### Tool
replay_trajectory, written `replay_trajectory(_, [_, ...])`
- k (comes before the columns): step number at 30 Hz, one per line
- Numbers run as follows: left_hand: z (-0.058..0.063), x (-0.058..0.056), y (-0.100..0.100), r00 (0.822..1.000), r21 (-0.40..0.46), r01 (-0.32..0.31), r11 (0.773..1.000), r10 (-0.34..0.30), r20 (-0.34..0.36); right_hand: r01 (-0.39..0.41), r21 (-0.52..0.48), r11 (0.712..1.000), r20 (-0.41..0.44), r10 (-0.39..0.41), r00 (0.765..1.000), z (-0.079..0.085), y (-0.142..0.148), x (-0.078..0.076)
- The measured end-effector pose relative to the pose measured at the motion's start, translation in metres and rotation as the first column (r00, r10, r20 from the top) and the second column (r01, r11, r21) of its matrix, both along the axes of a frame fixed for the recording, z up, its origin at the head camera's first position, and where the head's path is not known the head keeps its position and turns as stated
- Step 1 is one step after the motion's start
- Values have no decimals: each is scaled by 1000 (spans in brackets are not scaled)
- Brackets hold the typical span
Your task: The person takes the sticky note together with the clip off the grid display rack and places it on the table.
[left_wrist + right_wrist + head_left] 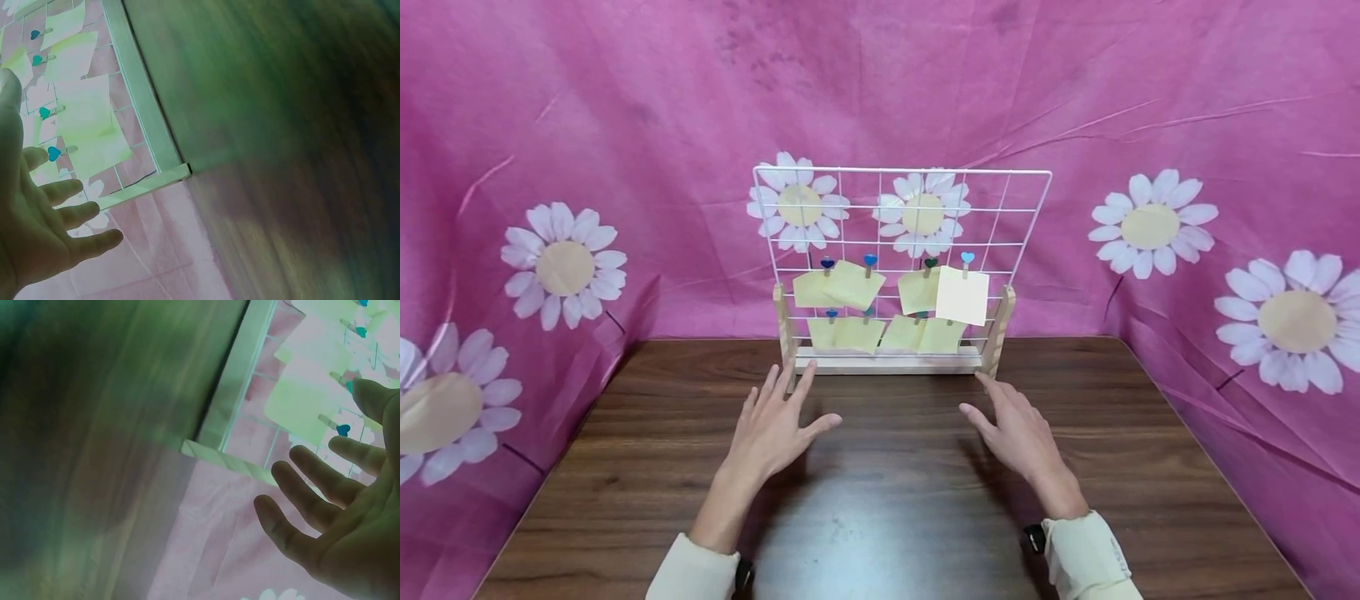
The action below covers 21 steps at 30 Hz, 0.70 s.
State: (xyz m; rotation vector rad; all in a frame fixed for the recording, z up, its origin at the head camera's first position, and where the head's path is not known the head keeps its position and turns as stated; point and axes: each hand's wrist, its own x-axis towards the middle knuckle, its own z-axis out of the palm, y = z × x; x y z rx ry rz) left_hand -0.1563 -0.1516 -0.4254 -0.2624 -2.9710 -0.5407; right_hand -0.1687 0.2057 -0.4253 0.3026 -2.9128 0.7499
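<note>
A white wire grid panel (pixel 901 218) stands upright in a pale wooden base (pixel 889 360) at the back of the brown table (pixel 887 483). Several yellow sticky notes (pixel 850 285) hang on it from small pegs with blue heart heads (pixel 870 262); one paler note (pixel 962 296) hangs at the right. My left hand (pixel 772 423) hovers open just in front of the base's left post, fingers spread. Over by the right post, my right hand (pixel 1015 427) is open too. Neither holds anything. The wrist views show the spread left hand (pixel 37 219), the right hand (pixel 337 512) and the notes (pixel 84 122).
A pink cloth printed with white daisies (pixel 565 267) covers the back wall and both sides, closing in the table. The table's bare wood stretches between my hands and the front edge.
</note>
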Motion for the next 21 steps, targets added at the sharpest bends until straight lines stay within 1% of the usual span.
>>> replay_trajectory(6, [5, -5, 4, 997, 20, 13, 1000, -11, -72, 30, -8, 1000, -79, -31, 996, 11, 8, -9])
replay_trajectory(8, [6, -6, 6, 997, 50, 10, 999, -6, -82, 30, -30, 999, -111, -33, 993, 14, 10, -11])
replay_trajectory(11, [10, -7, 9, 997, 125, -4, 992, 13, -71, 22, -100, 995, -185, -40, 982, 20, 13, -16])
replay_trajectory(14, [12, -8, 14, 998, 207, -14, 978, 26, -53, 5, -162, 987, -264, -48, 963, 27, 15, -22])
replay_trajectory(16, [14, -10, 17, 998, 254, -11, 967, 25, -53, -5, -179, 984, -295, -49, 954, 32, 17, -26])
replay_trajectory(19, [15, -13, 21, 997, 331, 3, 944, 24, -76, -18, -191, 981, -319, -45, 947, 39, 19, -32])
replay_trajectory(21, [15, -15, 24, 995, 379, 25, 925, 13, -97, -25, -199, 980, -329, -42, 943, 44, 20, -35])
